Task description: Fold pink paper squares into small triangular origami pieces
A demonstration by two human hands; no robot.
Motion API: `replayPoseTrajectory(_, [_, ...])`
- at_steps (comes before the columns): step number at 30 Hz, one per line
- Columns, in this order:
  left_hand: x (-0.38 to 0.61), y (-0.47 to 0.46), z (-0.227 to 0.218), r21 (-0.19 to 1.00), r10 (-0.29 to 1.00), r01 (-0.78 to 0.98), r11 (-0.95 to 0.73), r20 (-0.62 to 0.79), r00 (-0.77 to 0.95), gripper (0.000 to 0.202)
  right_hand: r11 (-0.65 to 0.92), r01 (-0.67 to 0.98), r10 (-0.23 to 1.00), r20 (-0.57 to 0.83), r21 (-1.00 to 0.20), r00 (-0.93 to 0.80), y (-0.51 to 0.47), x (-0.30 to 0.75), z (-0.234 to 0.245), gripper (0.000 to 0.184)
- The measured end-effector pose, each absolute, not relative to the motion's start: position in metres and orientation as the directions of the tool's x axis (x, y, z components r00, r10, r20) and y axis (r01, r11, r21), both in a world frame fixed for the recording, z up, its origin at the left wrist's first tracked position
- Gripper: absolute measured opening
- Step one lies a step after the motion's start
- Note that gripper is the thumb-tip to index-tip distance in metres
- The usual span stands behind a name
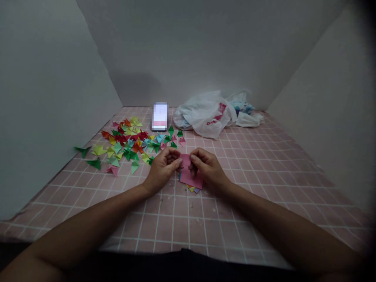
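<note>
A phone and a bag near the back wall
We see the phone's lit screen, pixelated, left of the crumpled white bag with its red print; right of that we make out a blue-patterned bundle, perhaps wrapped in plastic, and a white wad, all on a pink cloth with white grid lines, between pale side walls.
</note>
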State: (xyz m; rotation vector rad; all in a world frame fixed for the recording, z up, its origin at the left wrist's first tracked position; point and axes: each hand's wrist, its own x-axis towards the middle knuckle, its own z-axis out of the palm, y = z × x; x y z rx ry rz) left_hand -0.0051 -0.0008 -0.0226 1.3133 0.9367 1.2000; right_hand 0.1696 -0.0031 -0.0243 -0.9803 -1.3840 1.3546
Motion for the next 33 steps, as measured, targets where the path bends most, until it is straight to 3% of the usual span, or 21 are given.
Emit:
replayPoseTrajectory(7, [-0.0049,-0.0023,-0.0217,0.997,0.966,-0.075,0.004,0.016,0.259,0.028,0.087,-0.077,0.972,0.102,-0.993,-0.210,-0.0023,0.1698,-0.0225,0.025])
replayPoseTrajectory(11, [-0.0046,-0.0040,-0.0220,0.989,0.974,-0.118,0.093,-0.066,0.219,0.033,0.102,-0.164,0.975,0.132,-0.981,-0.181,-0.0011,0.1695,-0.0241,0.021])
replayPoseTrajectory(17, [-0.0041,-0.0045,-0.0265,0.970,0.983,-0.221,0.102,-0.064,0.172,0.035,0.072,-0.117,0.969,0.097,-0.991,-0.225,-0.0019,0.1669,-0.0268,0.024])
replayPoseTrajectory(23, [-0.0033,-0.0076,-0.0234,0.981,0.966,-0.136,0.139,-0.105,0.237,0.036,0.073,-0.083,0.973,0.089,-0.994,-0.213,-0.0032,0.1682,-0.0239,0.021])
replayPoseTrajectory(27, [-0.0025,-0.0078,-0.0184,0.992,0.977,-0.106,0.074,-0.051,0.209,0.035,0.088,-0.037,0.970,0.094,-0.995,-0.223,-0.0025,0.1693,-0.0221,0.019])
replayPoseTrajectory(33, [-0.0010,-0.0070,-0.0202,0.970,0.976,-0.183,0.159,-0.127,0.175,0.041,0.126,-0.125,0.977,0.145,-0.984,-0.155,-0.0022,0.1678,-0.0261,0.020])
